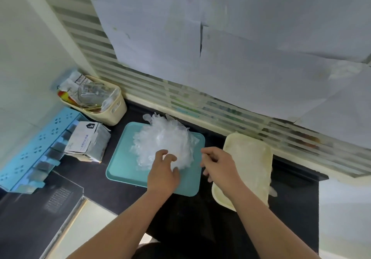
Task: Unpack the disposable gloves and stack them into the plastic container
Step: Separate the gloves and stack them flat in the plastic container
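The left hand [163, 170] reaches over the near part of a teal tray [120, 158], its bent fingers and thumb clawed into the near edge of the glove pile [162, 138]. The right hand [218, 166] hovers between the tray and the cream plastic container [251, 158] at right, fingers loosely curled. I cannot tell whether it pinches a clear glove. The crumpled gloves lie heaped on the tray's far half. Left of the tray stand an opened box [88, 141] and a blue rack [30, 152], and farther back a cream basket [112, 110] of wrappers.
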Tool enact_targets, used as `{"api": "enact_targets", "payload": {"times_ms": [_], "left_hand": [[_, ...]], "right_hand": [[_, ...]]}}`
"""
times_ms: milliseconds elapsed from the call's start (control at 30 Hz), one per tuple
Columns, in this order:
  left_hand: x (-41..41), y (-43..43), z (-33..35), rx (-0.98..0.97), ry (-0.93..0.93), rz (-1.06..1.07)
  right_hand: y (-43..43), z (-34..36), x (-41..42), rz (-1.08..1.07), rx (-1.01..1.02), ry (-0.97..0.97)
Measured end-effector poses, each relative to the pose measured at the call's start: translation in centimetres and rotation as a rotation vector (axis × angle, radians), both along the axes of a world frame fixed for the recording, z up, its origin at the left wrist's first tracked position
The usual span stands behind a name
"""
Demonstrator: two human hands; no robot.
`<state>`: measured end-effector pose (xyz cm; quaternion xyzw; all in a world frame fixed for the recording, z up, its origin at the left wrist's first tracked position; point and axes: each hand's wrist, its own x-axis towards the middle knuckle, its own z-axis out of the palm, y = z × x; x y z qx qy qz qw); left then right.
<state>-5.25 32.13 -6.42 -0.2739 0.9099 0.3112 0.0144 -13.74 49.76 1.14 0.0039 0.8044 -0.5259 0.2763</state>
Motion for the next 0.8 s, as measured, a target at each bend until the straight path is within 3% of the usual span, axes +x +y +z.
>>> {"api": "enact_targets", "payload": {"times_ms": [133,267,400,467,633,800], "left_hand": [[0.9,-4.8,-1.1,-0.059,-0.044,0.023],[-2.8,-6.2,-0.7,-0.101,0.022,-0.243],[-6.0,-7.7,-2.4,-0.093,-0.407,-0.505],[-6.0,-8.6,-3.7,-0.089,-0.495,-0.555],[-5.7,-9.6,-2.5,-0.124,-0.256,-0.48],[-6.5,-10.8,3.7,-0.033,0.016,-0.405]], "right_hand": [[-3.0,-1.1,1.5,0.018,0.012,-0.127],[-4.7,-2.1,2.1,-0.045,0.069,-0.189],[-6.0,-2.5,2.5,-0.125,0.072,-0.207],[-6.4,-2.4,2.7,-0.14,0.066,-0.192],[-7.0,-2.5,2.3,-0.145,0.104,-0.176],[-8.6,-1.1,1.0,0.085,0.257,0.03]]}}
